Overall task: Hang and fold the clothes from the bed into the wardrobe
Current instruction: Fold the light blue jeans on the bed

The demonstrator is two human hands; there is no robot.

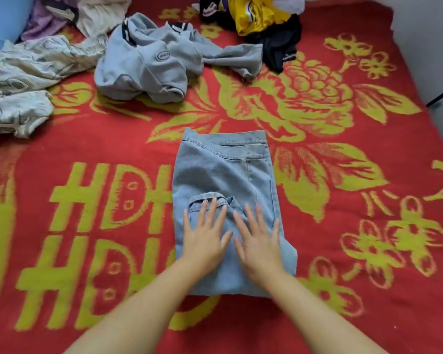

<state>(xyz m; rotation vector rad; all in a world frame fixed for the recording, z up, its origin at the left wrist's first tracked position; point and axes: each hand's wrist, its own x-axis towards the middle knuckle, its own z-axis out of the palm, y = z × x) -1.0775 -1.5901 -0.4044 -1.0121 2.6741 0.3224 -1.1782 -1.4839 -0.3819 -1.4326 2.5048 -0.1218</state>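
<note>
Head view looks down on a bed blanket (pixel 74 154), red with yellow-green flowers and letters. Folded jeans (pixel 225 169) lie at the centre of the frame, lower middle, as a tall rectangle. Both hands lie flat on the lower half of the jeans, side by side with thumbs nearly touching. Left hand (pixel 205 236) has straight, spread fingers pressing the denim, its fingertips reaching a pocket opening. Right hand (pixel 258 241) is likewise flat, fingers straight and spread, gripping nothing. Upper centre-left, well apart from the jeans, a grey sweatshirt (pixel 149 60) lies crumpled. At the left edge is a pale printed garment (pixel 23 72). Upper left holds a purple garment (pixel 41 24) and a white one (pixel 100 11). At upper centre-right, a yellow garment (pixel 253 14) sits on black clothes (pixel 279 44).
</note>
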